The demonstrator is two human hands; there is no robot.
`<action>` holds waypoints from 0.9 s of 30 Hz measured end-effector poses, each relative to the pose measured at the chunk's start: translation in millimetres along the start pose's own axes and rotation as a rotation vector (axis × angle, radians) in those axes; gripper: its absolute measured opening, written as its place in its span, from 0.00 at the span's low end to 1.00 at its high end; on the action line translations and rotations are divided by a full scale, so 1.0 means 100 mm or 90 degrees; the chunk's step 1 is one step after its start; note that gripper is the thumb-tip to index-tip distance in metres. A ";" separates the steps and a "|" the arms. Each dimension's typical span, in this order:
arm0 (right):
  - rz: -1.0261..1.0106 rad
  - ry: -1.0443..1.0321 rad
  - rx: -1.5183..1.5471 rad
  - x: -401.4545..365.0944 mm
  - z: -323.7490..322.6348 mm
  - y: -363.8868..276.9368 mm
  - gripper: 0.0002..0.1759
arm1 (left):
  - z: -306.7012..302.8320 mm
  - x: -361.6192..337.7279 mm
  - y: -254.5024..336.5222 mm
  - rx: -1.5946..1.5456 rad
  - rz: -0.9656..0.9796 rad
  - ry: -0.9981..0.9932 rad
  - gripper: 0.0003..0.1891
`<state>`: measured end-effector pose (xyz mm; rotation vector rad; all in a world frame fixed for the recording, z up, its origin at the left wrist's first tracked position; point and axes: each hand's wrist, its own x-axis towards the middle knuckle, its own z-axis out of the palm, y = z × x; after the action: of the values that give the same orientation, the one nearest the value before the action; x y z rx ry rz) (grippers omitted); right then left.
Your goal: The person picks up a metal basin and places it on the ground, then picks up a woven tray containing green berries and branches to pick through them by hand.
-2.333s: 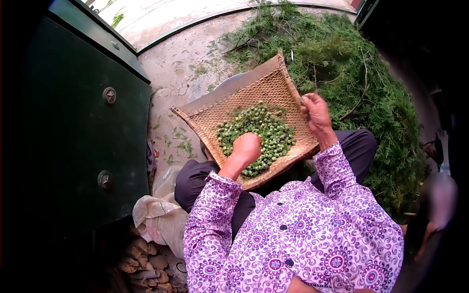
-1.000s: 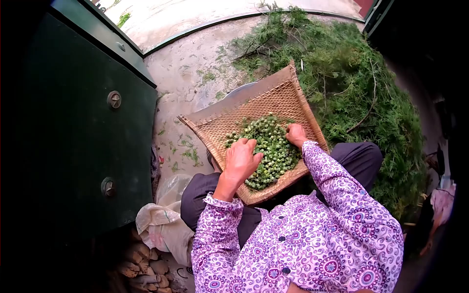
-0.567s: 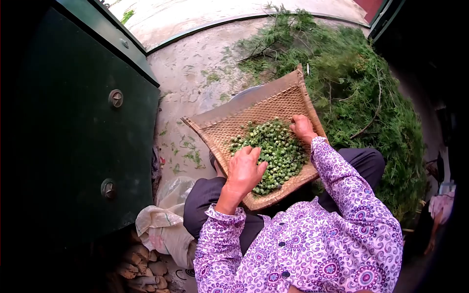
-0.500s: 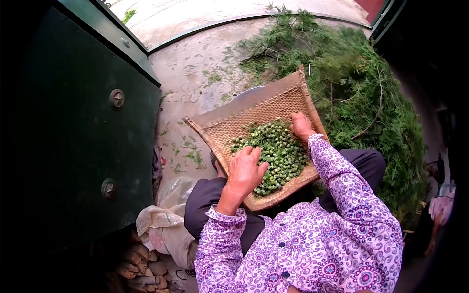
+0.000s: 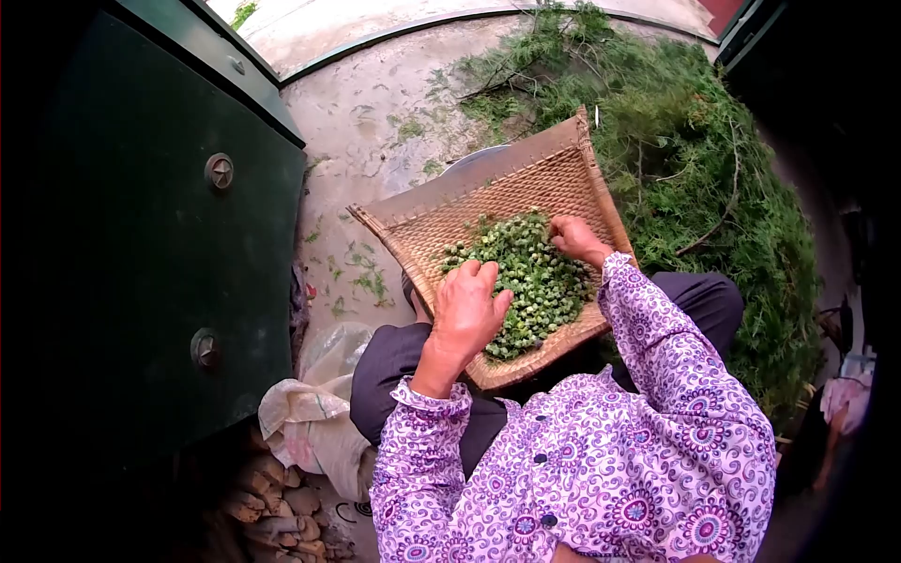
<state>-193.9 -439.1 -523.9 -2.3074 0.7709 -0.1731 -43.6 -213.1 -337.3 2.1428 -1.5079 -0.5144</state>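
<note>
- A pale sack [image 5: 319, 427] slumps beside the person's knee, near split wood [image 5: 282, 511]; its folds hide whatever it may hold.
- The person's left hand [image 5: 469, 310] hangs over the near-left edge of the heap, back upward, thumb well apart from bent fingers; the tips are out of sight, so whether they have hold of anything cannot be told.
- Beyond, on the floor [image 5: 366, 131], the rim of what seems a basin [image 5: 469, 161] peeks out, its inside hidden.
- A woven basket [image 5: 540, 178] lies tilted across the lap, its flat lip pointing away from the body and bare of the crop.
- Inside, toward the near end, sit the cones [image 5: 530, 291], as the small, round green pieces appear to be, heaped with wisps of leaf.
- At the heap's far-right edge, the right hand [image 5: 577, 239] bends its fingers inward, close together; any piece between them is too small to make out.
- The work looks like hand-sorting, cones from leaf; such picking calls for a light pinch and a level basket.
- To the right, cut branches [image 5: 694, 178] spread thickly over the floor, just beyond the basket's edge.
</note>
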 end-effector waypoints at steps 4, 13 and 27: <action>-0.001 -0.067 -0.018 -0.14 -0.01 -0.05 0.06 | 0.02 0.01 0.02 0.008 0.010 -0.008 0.20; 0.207 -0.031 -0.216 -0.19 0.22 -0.18 0.14 | 0.03 0.03 0.02 0.028 0.002 -0.017 0.19; 0.015 -0.279 -0.164 -0.19 0.09 -0.67 0.11 | 0.07 0.05 0.02 0.042 -0.003 -0.005 0.18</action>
<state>-174.4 -383.7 -486.1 -2.4458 0.6196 0.4538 -46.9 -219.2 -342.2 2.1973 -1.5452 -0.4812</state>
